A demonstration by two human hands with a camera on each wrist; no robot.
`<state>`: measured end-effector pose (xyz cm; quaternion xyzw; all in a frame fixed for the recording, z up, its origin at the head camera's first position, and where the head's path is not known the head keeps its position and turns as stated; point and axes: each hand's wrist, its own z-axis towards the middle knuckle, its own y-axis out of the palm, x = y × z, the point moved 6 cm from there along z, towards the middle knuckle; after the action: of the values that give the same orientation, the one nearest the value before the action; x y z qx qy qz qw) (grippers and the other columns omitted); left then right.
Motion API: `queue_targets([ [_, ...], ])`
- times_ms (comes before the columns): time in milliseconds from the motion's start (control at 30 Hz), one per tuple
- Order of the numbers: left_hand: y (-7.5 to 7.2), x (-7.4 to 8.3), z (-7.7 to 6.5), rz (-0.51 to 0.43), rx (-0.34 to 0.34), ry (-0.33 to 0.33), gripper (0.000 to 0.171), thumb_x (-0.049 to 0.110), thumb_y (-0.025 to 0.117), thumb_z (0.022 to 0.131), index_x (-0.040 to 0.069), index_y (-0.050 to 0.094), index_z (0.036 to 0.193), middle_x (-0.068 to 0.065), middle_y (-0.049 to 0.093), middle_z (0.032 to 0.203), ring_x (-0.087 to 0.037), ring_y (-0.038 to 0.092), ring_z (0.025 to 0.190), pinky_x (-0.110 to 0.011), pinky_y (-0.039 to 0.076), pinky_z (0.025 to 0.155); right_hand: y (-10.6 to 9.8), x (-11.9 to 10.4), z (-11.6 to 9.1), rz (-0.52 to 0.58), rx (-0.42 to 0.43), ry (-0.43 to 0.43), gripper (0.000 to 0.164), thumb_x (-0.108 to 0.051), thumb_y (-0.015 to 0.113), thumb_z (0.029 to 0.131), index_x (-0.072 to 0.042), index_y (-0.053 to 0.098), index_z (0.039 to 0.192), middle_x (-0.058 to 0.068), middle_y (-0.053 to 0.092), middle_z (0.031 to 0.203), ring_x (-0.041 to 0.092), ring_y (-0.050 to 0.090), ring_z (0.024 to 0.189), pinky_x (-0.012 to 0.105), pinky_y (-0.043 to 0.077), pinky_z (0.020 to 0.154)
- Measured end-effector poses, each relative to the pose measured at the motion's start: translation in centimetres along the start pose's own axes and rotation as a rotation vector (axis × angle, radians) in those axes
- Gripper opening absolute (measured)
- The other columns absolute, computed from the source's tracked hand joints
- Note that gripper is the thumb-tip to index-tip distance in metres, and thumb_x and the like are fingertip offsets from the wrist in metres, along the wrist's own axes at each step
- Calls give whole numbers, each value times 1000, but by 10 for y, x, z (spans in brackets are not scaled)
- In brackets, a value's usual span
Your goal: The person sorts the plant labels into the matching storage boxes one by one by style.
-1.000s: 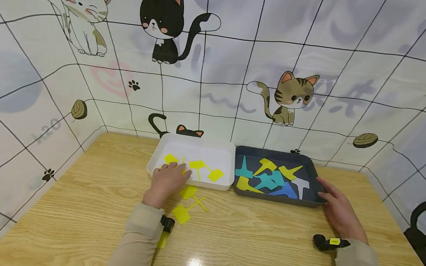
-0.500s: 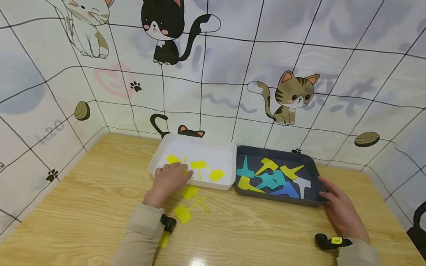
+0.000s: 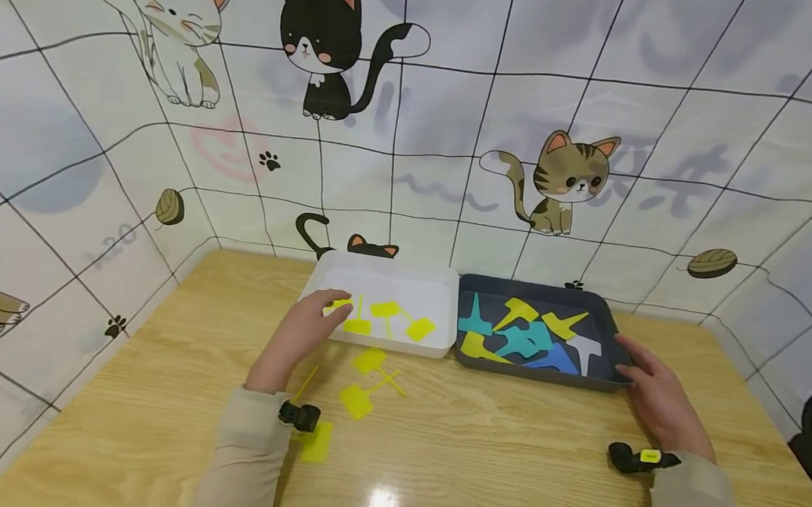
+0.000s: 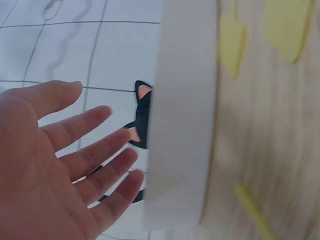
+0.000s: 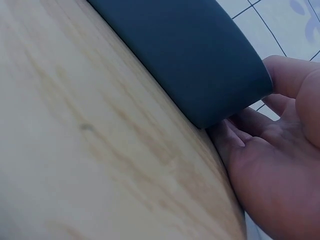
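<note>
My left hand (image 3: 305, 325) hovers over the left side of the white tray (image 3: 404, 273), fingers spread and holding nothing. In the left wrist view the fingers (image 4: 122, 190) point toward the tray's pale wall (image 4: 182, 115). Yellow plastic plant labels (image 3: 419, 329), square heads on thin stems, lie in that tray. At the dark grey tray's (image 3: 465, 364) right front corner, my right hand (image 3: 664, 401) grips the rim; in the right wrist view the thumb reaches over the edge while the other fingers sit low by the base. This tray holds T-shaped plant labels in teal (image 3: 523, 340), yellow, blue and white.
Several yellow plant labels (image 3: 356, 401) lie on the wooden table (image 3: 491, 456) before the white tray, one (image 3: 317, 441) beside the left wrist. The trays stand side by side against a cat-patterned cloth backdrop (image 3: 424, 192). Black cameras (image 3: 300, 416) sit on both wrists.
My left hand has lifted and drawn back left from the labels in the white tray, uncovering a yellow label there. My right hand stays at the dark tray; the head view shifted slightly.
</note>
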<state>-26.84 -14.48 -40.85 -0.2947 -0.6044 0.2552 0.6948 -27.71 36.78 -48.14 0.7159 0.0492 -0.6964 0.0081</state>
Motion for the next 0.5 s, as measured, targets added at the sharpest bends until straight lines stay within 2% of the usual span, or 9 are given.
queue_targets([
  [100, -8, 5, -4, 10, 19, -7, 36, 40, 48, 91, 16, 59, 115, -1, 58, 108, -21, 53, 94, -36, 45, 75, 0, -2, 0, 7, -3, 3, 50, -10, 39, 96, -14, 22, 143, -2, 2, 149, 19, 1, 135, 21, 14, 105],
  [200, -8, 10, -7, 35, -14, -12, 31, 39, 48, 91, 16, 62, 106, 1, 60, 93, -18, 52, 79, -32, 44, 67, -1, -2, -1, 6, -7, 13, 50, -12, 40, 96, -15, 22, 143, -3, 1, 149, 18, 1, 135, 21, 14, 104],
  [333, 0, 18, -13, 117, -145, -12, 26, 37, 51, 90, 16, 64, 99, 4, 60, 89, -15, 51, 78, -31, 43, 69, -1, -2, -2, 6, -13, 19, 50, -14, 40, 96, -17, 22, 143, -4, 0, 149, 18, 0, 135, 23, 11, 105],
  [500, 16, 26, -21, 169, -325, -14, 19, 25, 60, 85, 13, 63, 100, 2, 60, 91, -14, 54, 82, -31, 44, 72, 0, -2, -2, 23, -18, 8, 50, -12, 39, 96, -16, 21, 143, -4, -1, 149, 17, -2, 135, 25, 7, 106],
])
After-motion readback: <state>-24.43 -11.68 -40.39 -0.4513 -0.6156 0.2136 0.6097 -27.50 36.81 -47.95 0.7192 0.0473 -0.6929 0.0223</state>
